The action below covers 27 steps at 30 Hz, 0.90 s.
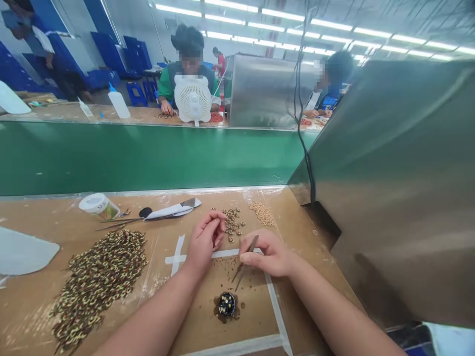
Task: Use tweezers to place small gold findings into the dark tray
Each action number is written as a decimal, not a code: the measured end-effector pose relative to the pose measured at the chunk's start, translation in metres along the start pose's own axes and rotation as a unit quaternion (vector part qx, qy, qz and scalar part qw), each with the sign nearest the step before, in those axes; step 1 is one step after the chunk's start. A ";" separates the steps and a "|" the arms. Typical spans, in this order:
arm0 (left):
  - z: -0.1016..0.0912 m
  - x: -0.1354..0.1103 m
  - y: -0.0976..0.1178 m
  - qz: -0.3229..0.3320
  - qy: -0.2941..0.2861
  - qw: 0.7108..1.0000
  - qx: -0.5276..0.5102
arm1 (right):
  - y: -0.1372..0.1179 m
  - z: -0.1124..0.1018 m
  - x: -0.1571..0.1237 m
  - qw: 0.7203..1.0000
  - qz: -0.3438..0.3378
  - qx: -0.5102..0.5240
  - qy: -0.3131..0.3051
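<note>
My right hand is closed around a pair of tweezers, whose two tips point down and stand slightly apart. Below those tips sits a small round black container with several pale yellowish pieces in it and dark stains around it. My left hand is curled, thumb against the fingers; whatever it may hold is hidden. Just beyond its fingertips lies a small group of brown-and-cream patterned pieces. Farther right is a little heap of tan beads.
A large pile of patterned pieces spreads at left. Behind it are a white tub and a paper-wrapped blade. White tape marks the table. A metal panel and hanging cable border the right; co-workers sit beyond the green partition.
</note>
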<state>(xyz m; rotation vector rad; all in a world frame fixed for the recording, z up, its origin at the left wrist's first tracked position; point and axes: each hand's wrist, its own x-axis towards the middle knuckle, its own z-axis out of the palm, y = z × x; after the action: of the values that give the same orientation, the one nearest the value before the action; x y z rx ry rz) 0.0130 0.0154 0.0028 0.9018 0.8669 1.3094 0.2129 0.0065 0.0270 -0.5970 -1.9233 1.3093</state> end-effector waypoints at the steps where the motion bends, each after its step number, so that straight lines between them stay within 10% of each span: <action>1: -0.001 0.000 0.000 0.010 0.002 1.000 0.005 | -0.002 0.005 -0.002 1.000 0.018 -0.007 0.015; 10: 0.000 0.003 -0.003 0.099 0.007 0.992 0.078 | 0.021 0.046 -0.054 0.912 0.160 0.230 0.299; 27: 0.006 -0.001 -0.002 0.134 -0.015 0.978 0.161 | 0.021 0.055 -0.068 0.973 0.149 0.128 0.120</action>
<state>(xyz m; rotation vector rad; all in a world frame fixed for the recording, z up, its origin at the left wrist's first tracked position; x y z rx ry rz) 0.0191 0.0137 0.0029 1.3274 0.9757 1.4015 0.2129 -0.0660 -0.0255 -0.8923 -1.4800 1.5619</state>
